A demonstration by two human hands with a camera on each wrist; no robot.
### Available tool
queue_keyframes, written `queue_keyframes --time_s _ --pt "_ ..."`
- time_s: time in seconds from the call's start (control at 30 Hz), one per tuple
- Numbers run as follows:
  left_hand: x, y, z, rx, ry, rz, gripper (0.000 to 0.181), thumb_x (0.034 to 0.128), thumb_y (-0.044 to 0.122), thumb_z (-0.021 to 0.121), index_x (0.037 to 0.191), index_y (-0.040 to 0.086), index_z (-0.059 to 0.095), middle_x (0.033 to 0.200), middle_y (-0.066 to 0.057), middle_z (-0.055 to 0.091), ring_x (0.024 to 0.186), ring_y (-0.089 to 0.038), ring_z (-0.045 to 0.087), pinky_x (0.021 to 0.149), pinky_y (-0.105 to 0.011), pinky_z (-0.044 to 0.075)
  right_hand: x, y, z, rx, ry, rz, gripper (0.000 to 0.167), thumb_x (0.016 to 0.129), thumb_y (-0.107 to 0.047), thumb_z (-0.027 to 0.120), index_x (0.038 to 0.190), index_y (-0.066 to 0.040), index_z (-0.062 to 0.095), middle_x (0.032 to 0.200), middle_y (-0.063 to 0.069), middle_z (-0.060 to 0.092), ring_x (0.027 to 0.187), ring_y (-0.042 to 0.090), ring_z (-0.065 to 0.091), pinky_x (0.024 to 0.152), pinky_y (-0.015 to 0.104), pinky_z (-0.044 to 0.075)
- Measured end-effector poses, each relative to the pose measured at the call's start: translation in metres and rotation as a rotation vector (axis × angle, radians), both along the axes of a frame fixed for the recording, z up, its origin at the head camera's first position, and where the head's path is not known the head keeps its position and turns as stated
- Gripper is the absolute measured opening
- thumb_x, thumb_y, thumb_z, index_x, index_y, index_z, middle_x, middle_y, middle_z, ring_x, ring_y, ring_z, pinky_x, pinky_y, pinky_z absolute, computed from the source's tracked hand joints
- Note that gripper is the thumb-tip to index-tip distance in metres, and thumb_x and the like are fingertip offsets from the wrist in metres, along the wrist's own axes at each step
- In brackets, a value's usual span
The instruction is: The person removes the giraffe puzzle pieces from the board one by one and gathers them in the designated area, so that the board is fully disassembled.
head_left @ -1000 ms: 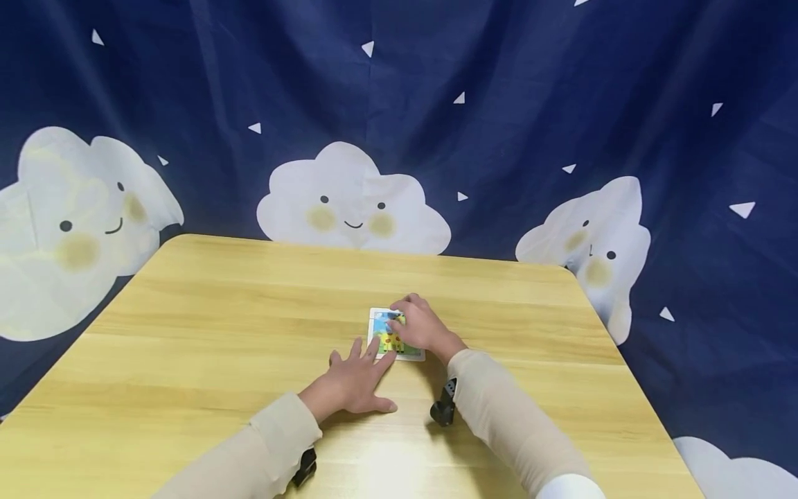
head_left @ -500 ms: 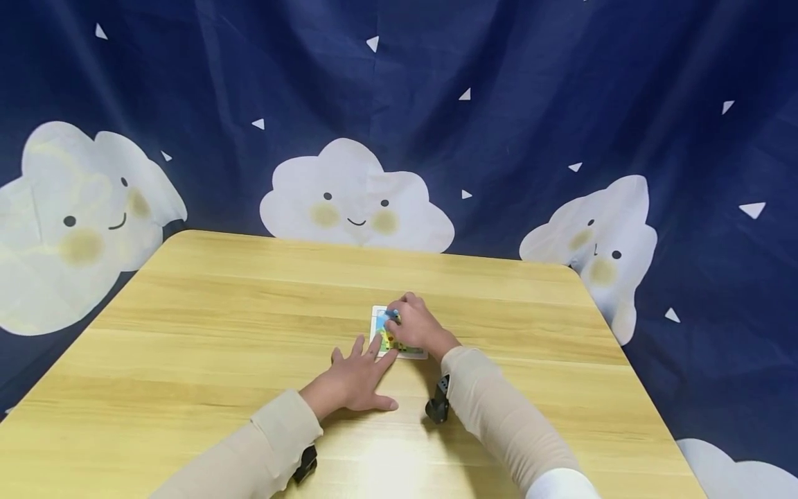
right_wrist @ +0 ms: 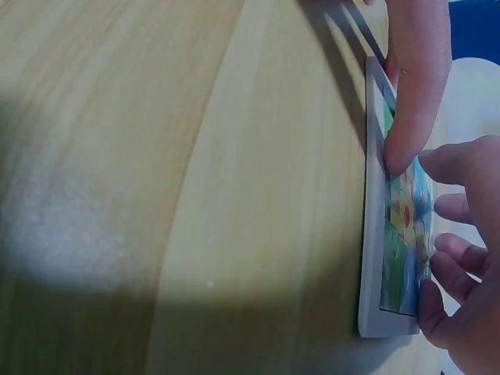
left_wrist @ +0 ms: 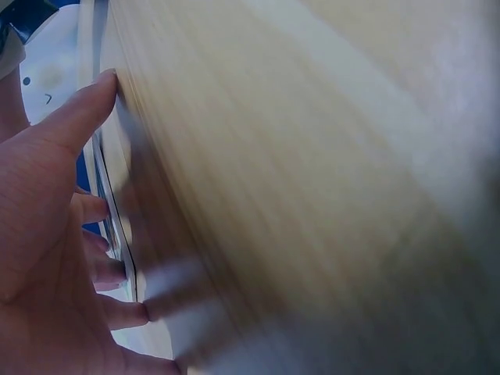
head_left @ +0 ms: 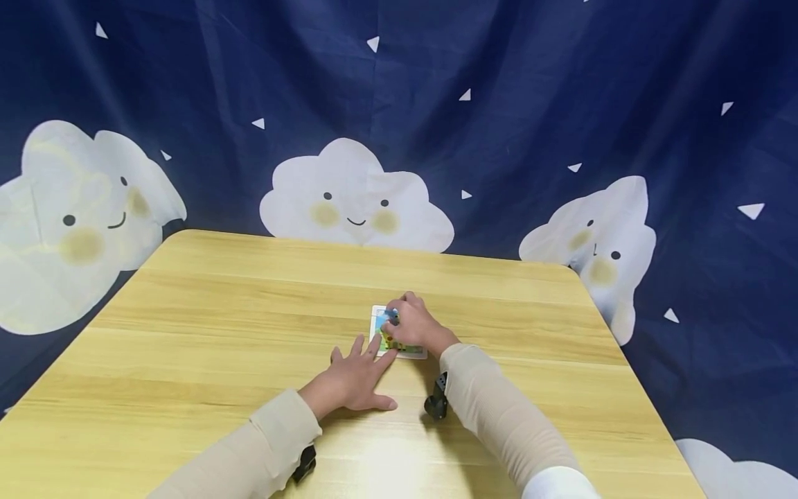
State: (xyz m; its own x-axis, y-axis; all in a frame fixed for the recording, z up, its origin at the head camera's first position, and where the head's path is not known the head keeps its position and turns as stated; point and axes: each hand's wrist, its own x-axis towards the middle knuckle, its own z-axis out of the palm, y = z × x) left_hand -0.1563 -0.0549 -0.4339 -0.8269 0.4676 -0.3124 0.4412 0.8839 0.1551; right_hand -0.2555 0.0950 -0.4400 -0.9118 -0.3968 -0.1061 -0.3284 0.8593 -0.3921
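Observation:
A small picture puzzle with a white frame lies flat on the table. It shows blue sky, green ground and a yellow giraffe with red spots. My left hand rests beside it with fingers spread, the foremost fingertips on its near left part. One left finger presses on the puzzle in the right wrist view. From the right, my right hand reaches over the picture with bent fingers. Thumb and forefinger pinch what looks like a small blue puzzle piece near the top. The hand hides much of the picture's right half.
The light wooden table extends around the puzzle on all sides. A dark blue curtain with smiling white clouds hangs behind its far edge. Black wrist cameras, such as the right one, sit just above the tabletop.
My right hand has shifted slightly left over the picture, and the blue bit between thumb and forefinger shows more clearly. My left hand keeps its place on the puzzle.

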Motion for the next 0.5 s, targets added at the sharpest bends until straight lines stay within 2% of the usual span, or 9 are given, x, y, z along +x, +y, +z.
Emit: queue_keyframes --time_s 0.5 --pt "-0.0005 -0.0009 0.0006 -0.003 0.002 -0.005 0.091 0.0778 0.073 0.052 0.150 0.025 0.027 0.157 -0.013 0.016 0.140 -0.043 0.021 0.094 -0.070 0.030 0.0001 -0.0050 -0.0025 -0.013 -0.019 -0.050 0.042 0.087 -0.038 0.063 0.121 -0.014 0.057 0.121 0.009 0.044 0.109 0.026 0.043 0.085 0.042 0.044"
